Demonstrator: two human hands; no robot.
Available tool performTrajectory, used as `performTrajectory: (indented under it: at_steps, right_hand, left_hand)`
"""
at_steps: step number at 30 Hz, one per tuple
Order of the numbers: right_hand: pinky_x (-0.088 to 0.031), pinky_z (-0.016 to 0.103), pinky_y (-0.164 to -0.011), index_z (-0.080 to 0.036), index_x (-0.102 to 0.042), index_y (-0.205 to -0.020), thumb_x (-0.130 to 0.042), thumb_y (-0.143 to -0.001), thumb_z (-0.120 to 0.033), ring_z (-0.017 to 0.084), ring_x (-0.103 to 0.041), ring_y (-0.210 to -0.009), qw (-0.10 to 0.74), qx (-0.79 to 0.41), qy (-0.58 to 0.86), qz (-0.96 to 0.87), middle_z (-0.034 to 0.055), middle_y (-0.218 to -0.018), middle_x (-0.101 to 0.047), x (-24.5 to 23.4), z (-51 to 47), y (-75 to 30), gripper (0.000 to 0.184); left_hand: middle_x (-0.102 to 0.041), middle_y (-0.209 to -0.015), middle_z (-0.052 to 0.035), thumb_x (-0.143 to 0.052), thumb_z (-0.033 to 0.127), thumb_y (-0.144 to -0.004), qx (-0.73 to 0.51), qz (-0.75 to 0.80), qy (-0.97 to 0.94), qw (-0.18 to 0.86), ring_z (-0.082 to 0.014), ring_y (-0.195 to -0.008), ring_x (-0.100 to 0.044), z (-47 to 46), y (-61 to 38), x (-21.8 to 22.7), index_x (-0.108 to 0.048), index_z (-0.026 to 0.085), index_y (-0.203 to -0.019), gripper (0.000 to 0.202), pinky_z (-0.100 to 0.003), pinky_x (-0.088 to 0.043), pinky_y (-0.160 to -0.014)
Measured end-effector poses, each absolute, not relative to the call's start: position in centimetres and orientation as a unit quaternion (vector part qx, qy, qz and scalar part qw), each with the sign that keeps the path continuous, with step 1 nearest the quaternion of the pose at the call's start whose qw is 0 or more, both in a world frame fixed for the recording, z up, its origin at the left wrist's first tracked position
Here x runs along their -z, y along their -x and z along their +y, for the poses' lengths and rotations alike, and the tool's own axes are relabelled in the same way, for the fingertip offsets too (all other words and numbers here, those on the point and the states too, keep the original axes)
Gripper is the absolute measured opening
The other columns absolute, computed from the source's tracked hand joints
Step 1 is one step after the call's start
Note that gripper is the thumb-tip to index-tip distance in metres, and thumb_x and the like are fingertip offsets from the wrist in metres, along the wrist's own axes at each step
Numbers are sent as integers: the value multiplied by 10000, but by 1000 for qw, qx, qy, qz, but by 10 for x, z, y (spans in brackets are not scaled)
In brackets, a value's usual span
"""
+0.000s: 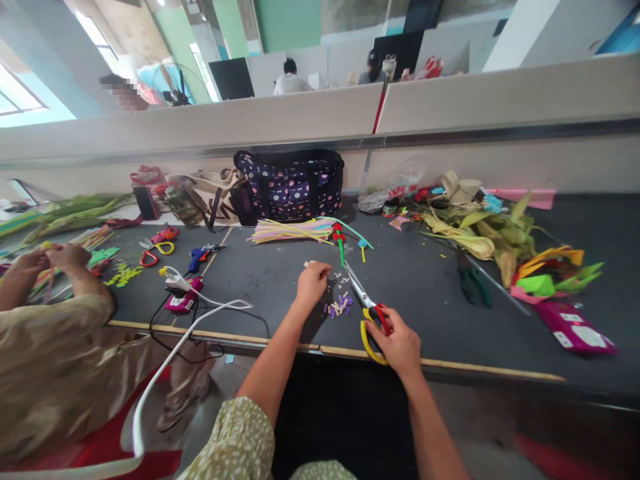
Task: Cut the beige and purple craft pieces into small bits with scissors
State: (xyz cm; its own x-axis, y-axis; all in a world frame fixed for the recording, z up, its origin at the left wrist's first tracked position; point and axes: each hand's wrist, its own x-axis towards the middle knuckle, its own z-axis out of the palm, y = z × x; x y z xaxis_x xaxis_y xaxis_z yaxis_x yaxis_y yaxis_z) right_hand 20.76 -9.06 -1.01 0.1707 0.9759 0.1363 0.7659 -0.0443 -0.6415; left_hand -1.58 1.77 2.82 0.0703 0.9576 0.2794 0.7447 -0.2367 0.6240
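My right hand (397, 341) grips the yellow and red handles of a pair of scissors (364, 297), whose blades point up and left over the dark table (280, 267). My left hand (313, 280) is pinched closed on a small pale piece at its fingertips, just left of the blade tips. A little heap of cut purple and pale bits (339, 305) lies between my hands. A bundle of pastel straws (293, 231) lies further back.
A polka-dot bag (290, 183) and a tan bag (200, 193) stand at the partition. Dried leaves (475, 230), green pliers (473, 280) and a pink packet (575, 328) lie right. A glue gun (203, 253), a white cable (165, 373), small scissors (159, 248) and a seated co-worker (55, 360) are left.
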Motion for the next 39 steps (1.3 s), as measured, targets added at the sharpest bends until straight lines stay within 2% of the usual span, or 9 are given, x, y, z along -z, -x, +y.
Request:
performTrajectory:
  at_steps: [5, 9, 11, 15, 21, 33, 39]
  right_hand:
    - [-380, 258, -569, -241, -630, -1055, -464, -722, -770, 171, -611, -591, 300, -163, 700, -627, -2, -666, -656, 6, -90, -206, 646]
    - [-376, 258, -583, -239, -626, -1069, -477, -740, -746, 176, -623, -618, 300, -142, 697, -636, 2, -667, -658, 11, -90, -207, 623]
    - [-377, 256, -586, -237, -626, -1068, -482, -741, -742, 177, -627, -627, 302, -140, 696, -636, 3, -675, -658, 13, -90, -208, 619]
    - [-382, 250, -587, -245, -620, -1076, -496, -733, -742, 172, -628, -634, 298, -148, 700, -632, -4, -702, -662, 15, -90, -208, 616]
    - [-383, 245, -581, -253, -622, -1080, -498, -732, -742, 162, -620, -617, 293, -151, 702, -631, -17, -671, -649, 13, -90, -207, 613]
    - [-386, 252, -575, -250, -624, -1058, -477, -729, -759, 169, -617, -600, 290, -143, 705, -631, -13, -647, -643, 10, -91, -207, 623]
    - [-380, 253, -566, -243, -632, -1046, -468, -725, -764, 167, -618, -593, 292, -131, 703, -635, -7, -654, -651, 10, -90, -206, 634]
  left_hand:
    - [-662, -786, -15, -608, 197, -785, -274, 609, -723, 176, -164, -794, -575, -19, 39, -26, -673, 205, -766, 68, -265, -412, -739]
    - [-629, -786, -15, -585, 164, -794, -241, 614, -732, 171, -166, -814, -557, -46, 38, -17, -636, 202, -756, 74, -274, -409, -757]
    - [-617, -803, -23, -597, 214, -811, -235, 626, -727, 154, -176, -834, -550, -53, 33, -15, -623, 204, -764, 55, -290, -409, -771]
    - [-594, -817, -36, -656, 336, -796, -223, 623, -738, 129, -198, -863, -537, -59, 26, -15, -607, 201, -756, 149, -311, -405, -783]
    - [-599, -834, -34, -625, 235, -820, -218, 620, -741, 138, -186, -866, -530, -58, 28, -13, -625, 204, -774, 55, -300, -398, -778]
    - [-660, -822, -6, -585, 145, -785, -304, 628, -680, 228, -154, -800, -583, -52, 38, -11, -658, 215, -808, 104, -265, -425, -750]
    - [-690, -829, -7, -535, 228, -841, -343, 646, -632, 255, -151, -775, -604, -52, 38, -8, -669, 217, -832, 135, -256, -425, -717]
